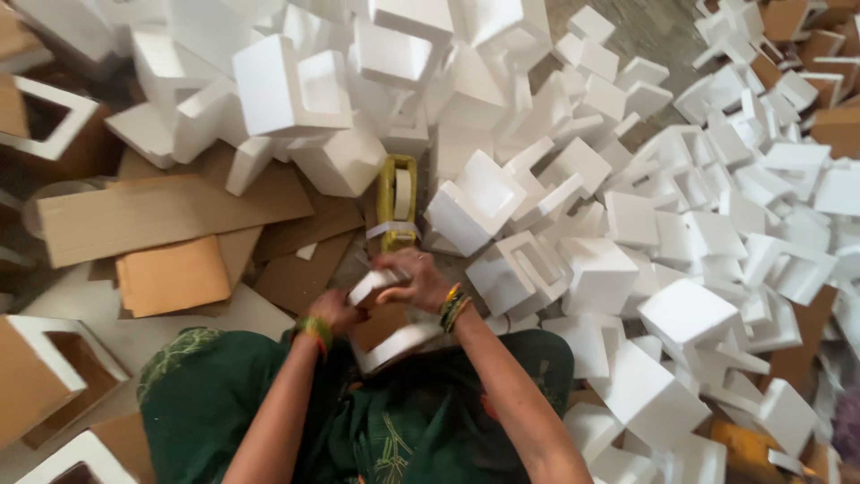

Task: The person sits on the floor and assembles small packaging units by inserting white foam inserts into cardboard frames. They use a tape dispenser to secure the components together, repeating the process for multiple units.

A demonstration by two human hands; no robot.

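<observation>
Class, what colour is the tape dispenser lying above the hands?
Yellow tape dispenser, clearest in the head view.

The person sits on the floor (654,27) with both hands in front of the lap. The left hand (336,309) and the right hand (417,278) meet on a foam piece (394,345) backed with cardboard, held just above the knees. A tape dispenser (397,193) lies directly beyond the hands. A large heap of foam blocks (681,242) fills the right side and extends behind the dispenser. Flat cardboard sheets (170,215) lie to the left. Assembled foam-and-cardboard frames (45,376) stand along the left edge.
</observation>
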